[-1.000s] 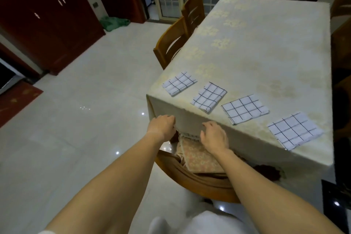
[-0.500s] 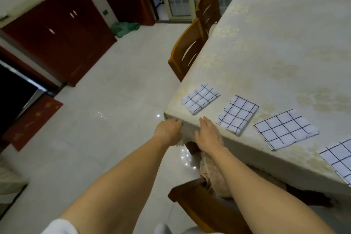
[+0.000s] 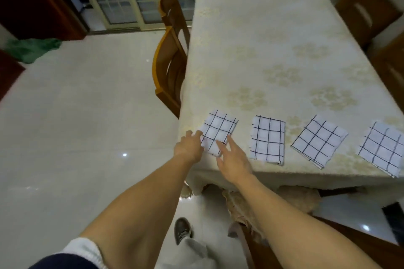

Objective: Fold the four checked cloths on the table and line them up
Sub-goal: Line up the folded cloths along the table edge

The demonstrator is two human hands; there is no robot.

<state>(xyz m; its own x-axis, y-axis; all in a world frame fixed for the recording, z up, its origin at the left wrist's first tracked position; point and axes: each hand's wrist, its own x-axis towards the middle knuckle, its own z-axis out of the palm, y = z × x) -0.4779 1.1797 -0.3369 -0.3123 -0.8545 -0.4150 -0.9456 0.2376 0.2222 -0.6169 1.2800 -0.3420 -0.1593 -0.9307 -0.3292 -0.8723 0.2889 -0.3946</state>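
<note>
Four folded white cloths with black checks lie in a row along the near edge of the table (image 3: 273,54). The leftmost cloth (image 3: 218,129) sits at the table's near left corner. My left hand (image 3: 189,147) touches its left edge, fingers curled at the cloth's side. My right hand (image 3: 232,157) rests with spread fingers on its near right corner. To the right lie the second cloth (image 3: 267,140), the third cloth (image 3: 318,143) and the fourth cloth (image 3: 383,147), each turned at a slightly different angle.
A cream flower-patterned tablecloth covers the table. Two wooden chairs (image 3: 170,67) stand at its left side, others at the far right. A cushioned chair (image 3: 290,205) is tucked under the near edge. My shoe (image 3: 182,229) shows on the tiled floor.
Both hands rose from the hanging edge of the tablecloth onto the leftmost cloth. The view swung round, so the row of cloths now lies nearly level.
</note>
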